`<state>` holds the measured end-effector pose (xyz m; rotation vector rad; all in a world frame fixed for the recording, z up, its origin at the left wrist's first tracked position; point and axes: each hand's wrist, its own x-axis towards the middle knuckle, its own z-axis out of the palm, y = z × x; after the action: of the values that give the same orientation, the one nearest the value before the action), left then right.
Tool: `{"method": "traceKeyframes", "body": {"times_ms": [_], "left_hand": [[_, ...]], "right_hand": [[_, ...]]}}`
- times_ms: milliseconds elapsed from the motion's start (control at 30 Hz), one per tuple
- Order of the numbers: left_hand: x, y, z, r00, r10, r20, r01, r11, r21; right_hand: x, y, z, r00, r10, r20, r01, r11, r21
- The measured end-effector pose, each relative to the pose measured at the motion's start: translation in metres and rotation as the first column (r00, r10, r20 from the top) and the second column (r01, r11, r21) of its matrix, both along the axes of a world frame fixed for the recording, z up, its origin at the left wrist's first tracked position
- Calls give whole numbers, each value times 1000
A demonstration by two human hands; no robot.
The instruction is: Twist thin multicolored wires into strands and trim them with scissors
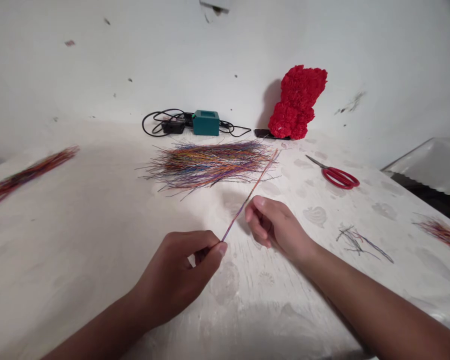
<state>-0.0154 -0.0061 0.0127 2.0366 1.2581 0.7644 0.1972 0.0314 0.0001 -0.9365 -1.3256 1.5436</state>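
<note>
one head-worn view looks forward and down across a white tabletop [108,210] toward a white wall [135,55], close above the left hand [172,280] and right hand [275,225] at the frame's lower middle.

- The lower end of the thin wire bundle [247,205] is hidden inside the fingers [212,245] of the left hand [170,280].
- The fingertips of the right hand [279,230] curl out of view, and whether they touch the bundle cannot be told.
- Ahead of the fingers, strands in the wire pile [206,165] are too fine to count.
- Far left of the fingers, the loose wire bunch [30,175] is blurred and cut off by the picture's edge.
- Far right of the fingers, the wire tuft [442,235] and metal tray [427,165] run off the edge.
- Beyond the fingers, the red flocked figure [296,105] hides part of a flat black object [264,133], and the teal box [206,123] hides part of the black cable [161,122].
</note>
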Motion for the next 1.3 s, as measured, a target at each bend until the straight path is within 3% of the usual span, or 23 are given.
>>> {"method": "traceKeyframes", "body": {"times_ms": [333, 600, 800, 933, 1067, 1200, 1300], "left_hand": [[5, -2, -6, 1000, 5, -21, -5, 1000, 7], [7, -1, -5, 1000, -16, 24, 21, 978, -207], [4, 3, 2, 998, 70, -10, -70, 981, -181], [-1, 9, 8, 977, 140, 158, -109, 976, -188], [-1, 12, 10, 920, 140, 366, -30, 956, -292], [0, 12, 12, 899, 130, 419, 18, 943, -331], [0, 11, 14, 884, 142, 445, 32, 933, -359]], "right_hand": [[-11, -16, 0, 955, 212, 206, -223, 974, 33], [-15, -21, 3, 970, 116, 213, -156, 971, 182], [-12, -17, 4, 960, 13, 278, -65, 982, 178], [-13, -21, 3, 923, 146, 356, -221, 959, 179], [-14, -27, 2, 851, 249, 462, -365, 913, 181], [-13, -31, 2, 770, 254, 585, -463, 854, 238], [-12, -31, 4, 770, 260, 583, -476, 842, 254]]}}
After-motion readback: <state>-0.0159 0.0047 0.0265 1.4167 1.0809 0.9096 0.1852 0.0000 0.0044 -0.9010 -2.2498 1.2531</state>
